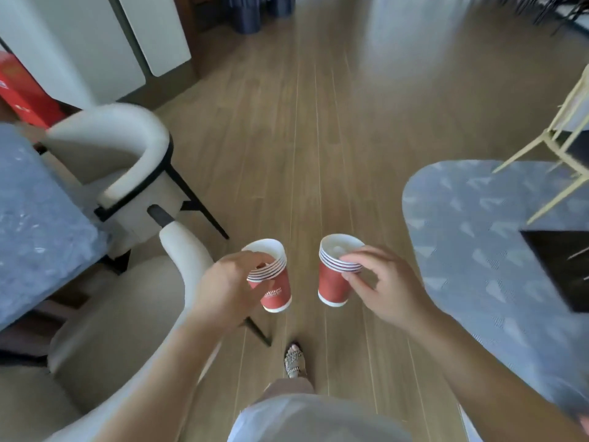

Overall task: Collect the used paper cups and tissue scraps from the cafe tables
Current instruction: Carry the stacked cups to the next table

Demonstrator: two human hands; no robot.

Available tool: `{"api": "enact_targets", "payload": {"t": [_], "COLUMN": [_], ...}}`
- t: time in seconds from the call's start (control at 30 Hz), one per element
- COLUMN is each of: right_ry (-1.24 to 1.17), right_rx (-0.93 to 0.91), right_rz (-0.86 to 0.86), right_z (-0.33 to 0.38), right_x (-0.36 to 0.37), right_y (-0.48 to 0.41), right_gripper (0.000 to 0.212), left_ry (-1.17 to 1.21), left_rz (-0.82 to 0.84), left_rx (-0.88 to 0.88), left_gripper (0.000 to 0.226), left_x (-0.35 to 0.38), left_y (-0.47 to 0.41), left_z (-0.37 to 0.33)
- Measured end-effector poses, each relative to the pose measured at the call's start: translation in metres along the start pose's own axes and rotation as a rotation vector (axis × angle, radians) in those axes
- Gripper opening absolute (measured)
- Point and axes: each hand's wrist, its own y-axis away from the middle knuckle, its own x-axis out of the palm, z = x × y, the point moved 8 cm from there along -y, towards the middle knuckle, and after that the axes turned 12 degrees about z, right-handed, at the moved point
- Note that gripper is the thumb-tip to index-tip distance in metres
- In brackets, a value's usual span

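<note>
Nothing here can be read for certain. The left stack of cups (276, 293), held in the left hand (228, 285), bears a small white printed mark on its red side — a few short lines, too blurred to make out. The red box (24, 90) at the far left shows pale marks — equally unreadable.

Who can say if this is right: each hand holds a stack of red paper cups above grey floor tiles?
Not the floor: the head view shows light brown wooden planks, not grey tiles. The left hand holds one stack of red paper cups; the right hand holds the other stack.
</note>
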Motion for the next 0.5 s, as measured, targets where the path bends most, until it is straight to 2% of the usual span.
{"api": "enact_targets", "payload": {"t": [0.17, 0.33, 0.5], "right_ry": [0.024, -0.007, -0.037], "right_rx": [-0.033, 0.024, 0.069], "right_rz": [-0.097, -0.135, -0.113], "right_z": [-0.043, -0.105, -0.19], "right_x": [-0.055, -0.066, -0.066], "right_y": [-0.145, -0.226, -0.333], "right_gripper": [0.021, 0.022, 0.021], "left_ry": [-0.012, -0.015, -0.046], "left_rz": [-0.054, 0.027, 0.088], "left_rx": [-0.002, 0.036, 0.036], "left_gripper": [0.032, 0.032, 0.032], "left_x": [-0.055, -0.055, -0.046], "left_y": [-0.145, -0.256, -0.407], "left_z": [0.004, 0.005, 0.009]}}
